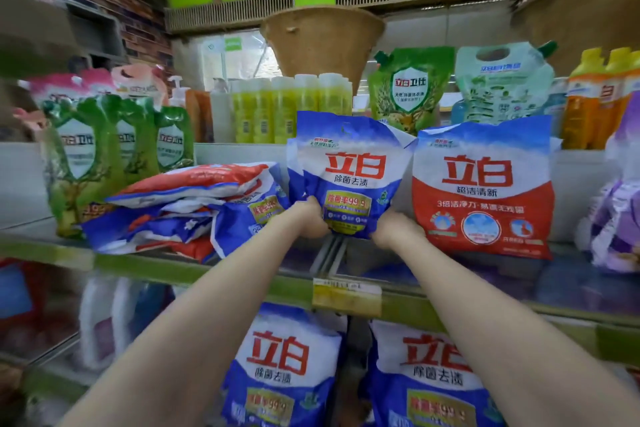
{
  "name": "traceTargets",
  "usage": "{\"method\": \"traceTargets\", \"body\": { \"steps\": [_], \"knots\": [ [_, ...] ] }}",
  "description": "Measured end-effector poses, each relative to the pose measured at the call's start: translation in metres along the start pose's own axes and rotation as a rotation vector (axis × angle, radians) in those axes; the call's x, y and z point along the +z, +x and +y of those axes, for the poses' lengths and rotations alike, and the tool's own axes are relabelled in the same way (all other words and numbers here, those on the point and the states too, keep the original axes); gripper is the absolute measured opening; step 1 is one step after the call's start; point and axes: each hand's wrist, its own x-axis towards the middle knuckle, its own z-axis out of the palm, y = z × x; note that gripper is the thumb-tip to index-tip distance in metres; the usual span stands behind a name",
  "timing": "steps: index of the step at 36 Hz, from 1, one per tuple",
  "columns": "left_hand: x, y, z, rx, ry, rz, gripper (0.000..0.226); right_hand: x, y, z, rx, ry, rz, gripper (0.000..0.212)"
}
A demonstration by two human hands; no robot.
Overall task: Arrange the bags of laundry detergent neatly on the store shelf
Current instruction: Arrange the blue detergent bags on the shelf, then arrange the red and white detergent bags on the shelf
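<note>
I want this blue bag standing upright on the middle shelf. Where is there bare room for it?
The one bare patch of shelf lies under the blue bag that both hands hold, between the toppled pile of bags and the upright red bag. Further left, green pouches crowd the shelf; far right, a purple bag.

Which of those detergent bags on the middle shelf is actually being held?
The upright blue bag, gripped at its bottom corners by the left hand and right hand. The red bag stands untouched.
</note>
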Motion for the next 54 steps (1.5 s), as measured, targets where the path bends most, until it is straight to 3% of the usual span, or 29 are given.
{"method": "traceTargets", "body": {
  "steps": [4,8,17,29,34,38,42,46,54],
  "knots": [
    [-0.007,-0.020,-0.020,0.052,0.084,0.044,0.022,-0.018,-0.034,-0.011,0.012,-0.149,0.073,0.055],
    [-0.021,-0.038,-0.032,0.073,0.096,0.123,0.028,-0.034,-0.055,-0.037,-0.067,-0.150,0.176,0.061],
    [-0.076,-0.081,-0.063,0.067,0.151,0.164,0.027,-0.028,-0.080,-0.117,-0.346,-0.111,0.102,0.051],
    [-0.141,-0.114,-0.167,-0.313,0.170,0.487,0.027,-0.025,-0.086,-0.189,-0.378,-0.015,0.079,0.040],
    [-0.130,-0.103,-0.201,-0.402,0.051,0.435,0.044,-0.020,-0.085,-0.199,-0.352,0.200,0.026,0.034],
    [-0.135,-0.086,-0.212,-0.422,-0.079,0.435,0.051,-0.018,-0.075,-0.206,-0.235,0.586,-0.058,0.048],
    [-0.145,-0.071,-0.222,-0.442,-0.236,0.373,0.052,-0.017,-0.073,-0.216,-0.167,0.859,-0.297,0.044],
    [-0.137,-0.061,-0.228,-0.499,-0.481,0.167,0.043,-0.010,-0.069,-0.220,-0.151,0.907,-0.415,0.043],
    [-0.127,-0.044,-0.234,-0.484,-0.792,0.278,0.033,-0.012,-0.068,-0.220,-0.132,1.077,-0.482,0.022]
  ]
}}
